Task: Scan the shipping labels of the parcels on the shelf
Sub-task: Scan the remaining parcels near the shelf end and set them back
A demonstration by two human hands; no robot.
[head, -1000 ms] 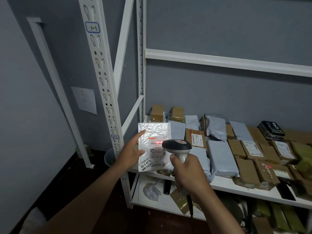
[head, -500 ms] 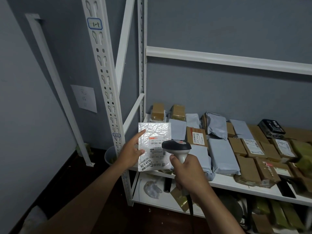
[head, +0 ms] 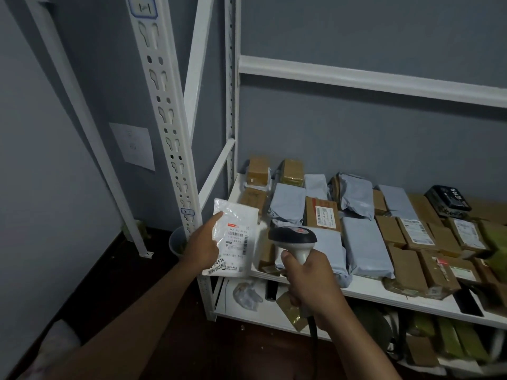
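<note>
My left hand [head: 204,246] holds a flat white parcel [head: 236,237] by its left edge, thumb on the front, its shipping label facing me. The parcel tilts back toward the shelf's left end. My right hand [head: 307,278] grips the handle of a black-headed barcode scanner [head: 292,235], whose head sits just right of the parcel and points at the shelf. Several grey bags, such as one [head: 366,248], and brown boxes, such as one with a label [head: 322,216], lie in rows on the white shelf [head: 365,290].
A white perforated upright [head: 167,127] stands just left of the held parcel. A lower shelf [head: 247,315] holds a crumpled clear bag and more packages. A small bucket [head: 177,242] sits on the dark floor by the grey wall.
The white parcel has tipped from facing me upright to leaning back toward the shelf. The red scanning light on its label is gone. The scanner stays in about the same place.
</note>
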